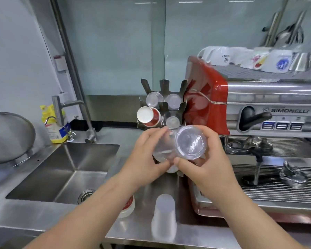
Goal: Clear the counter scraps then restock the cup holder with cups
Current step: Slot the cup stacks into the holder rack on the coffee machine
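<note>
Both hands, the left hand (147, 155) and right hand (203, 159), wrap their fingers around a clear cup stack (183, 146), base aimed at the far cup holder (162, 105), apparently for loading.

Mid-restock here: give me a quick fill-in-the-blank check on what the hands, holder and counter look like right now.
1. Both hands, left hand and right hand, grip a stack of clear ____ cups.
2. The paper cup in the cup holder is white and ____.
3. The sink lies to the ____ of the holder.

Answers: plastic; red; left
</note>
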A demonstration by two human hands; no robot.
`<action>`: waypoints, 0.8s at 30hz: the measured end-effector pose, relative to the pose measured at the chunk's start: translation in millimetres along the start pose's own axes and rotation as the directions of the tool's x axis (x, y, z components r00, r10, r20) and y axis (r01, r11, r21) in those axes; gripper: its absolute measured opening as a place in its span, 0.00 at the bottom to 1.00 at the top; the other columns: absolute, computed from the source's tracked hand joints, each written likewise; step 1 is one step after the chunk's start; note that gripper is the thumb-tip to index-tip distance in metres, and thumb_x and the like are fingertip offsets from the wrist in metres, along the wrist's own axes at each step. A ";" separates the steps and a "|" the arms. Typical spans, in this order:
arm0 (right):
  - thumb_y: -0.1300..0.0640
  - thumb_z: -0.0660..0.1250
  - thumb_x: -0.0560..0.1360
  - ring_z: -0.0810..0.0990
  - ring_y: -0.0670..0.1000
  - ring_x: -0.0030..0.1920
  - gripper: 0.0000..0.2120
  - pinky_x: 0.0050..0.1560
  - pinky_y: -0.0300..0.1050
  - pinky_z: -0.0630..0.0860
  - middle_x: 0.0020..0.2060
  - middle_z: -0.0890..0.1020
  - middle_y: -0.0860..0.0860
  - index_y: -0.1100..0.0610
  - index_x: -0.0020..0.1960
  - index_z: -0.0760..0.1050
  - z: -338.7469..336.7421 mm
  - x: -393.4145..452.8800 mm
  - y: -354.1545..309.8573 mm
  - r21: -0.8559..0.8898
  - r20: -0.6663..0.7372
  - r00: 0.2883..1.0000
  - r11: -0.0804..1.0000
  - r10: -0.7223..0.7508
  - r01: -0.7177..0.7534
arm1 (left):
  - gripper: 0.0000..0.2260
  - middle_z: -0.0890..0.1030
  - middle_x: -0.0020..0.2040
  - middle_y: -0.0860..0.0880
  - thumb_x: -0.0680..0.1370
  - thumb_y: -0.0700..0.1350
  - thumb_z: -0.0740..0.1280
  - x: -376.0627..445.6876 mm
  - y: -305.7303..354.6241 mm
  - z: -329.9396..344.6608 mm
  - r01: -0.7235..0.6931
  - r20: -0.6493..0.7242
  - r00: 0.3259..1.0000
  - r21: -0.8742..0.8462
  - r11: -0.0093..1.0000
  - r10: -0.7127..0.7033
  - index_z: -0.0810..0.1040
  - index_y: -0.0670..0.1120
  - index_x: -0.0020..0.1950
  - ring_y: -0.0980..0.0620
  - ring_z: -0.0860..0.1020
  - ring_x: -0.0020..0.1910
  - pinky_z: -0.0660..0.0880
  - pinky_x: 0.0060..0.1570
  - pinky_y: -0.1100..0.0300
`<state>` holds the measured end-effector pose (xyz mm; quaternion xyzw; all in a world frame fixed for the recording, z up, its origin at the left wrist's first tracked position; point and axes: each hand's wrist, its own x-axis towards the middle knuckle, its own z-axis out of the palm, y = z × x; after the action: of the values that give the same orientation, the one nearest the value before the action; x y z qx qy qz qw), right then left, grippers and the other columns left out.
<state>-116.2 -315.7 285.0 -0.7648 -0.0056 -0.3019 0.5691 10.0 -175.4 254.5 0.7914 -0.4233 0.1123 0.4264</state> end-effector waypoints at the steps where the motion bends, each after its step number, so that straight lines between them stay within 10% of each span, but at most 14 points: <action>1: 0.62 0.78 0.65 0.78 0.42 0.58 0.33 0.54 0.38 0.77 0.56 0.78 0.38 0.39 0.61 0.68 -1.8 -1.4 0.5 -0.023 -0.004 1.000 1.000 -0.001 0.001 | 0.37 0.66 0.70 0.54 0.71 0.46 0.77 3.9 1.4 -1.5 -0.016 0.034 0.999 0.012 1.000 0.016 0.64 0.54 0.75 0.74 0.59 0.68 0.56 0.65 0.78; 10: 0.53 0.76 0.67 0.65 0.33 0.67 0.41 0.64 0.35 0.69 0.64 0.63 0.26 0.28 0.66 0.54 7.7 15.4 -8.6 -0.336 -0.037 0.988 0.933 -0.151 0.130 | 0.38 0.64 0.68 0.58 0.69 0.49 0.77 69.0 -7.0 -49.3 -0.290 0.275 0.931 0.156 0.944 0.241 0.63 0.58 0.75 0.59 0.66 0.70 0.69 0.67 0.61; 24: 0.50 0.77 0.64 0.77 0.38 0.55 0.28 0.54 0.39 0.75 0.54 0.77 0.35 0.38 0.60 0.68 60.3 117.1 -21.0 -0.469 -0.370 0.914 0.883 -0.168 -0.027 | 0.37 0.70 0.65 0.60 0.68 0.53 0.76 240.2 -61.4 -76.7 -0.562 0.614 0.661 0.025 0.827 0.431 0.63 0.64 0.73 0.60 0.67 0.67 0.70 0.66 0.54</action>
<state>-0.4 -294.9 347.8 -0.7997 0.1547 -0.4650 0.3469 219.2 -237.2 395.1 0.6801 -0.7192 0.0207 0.1407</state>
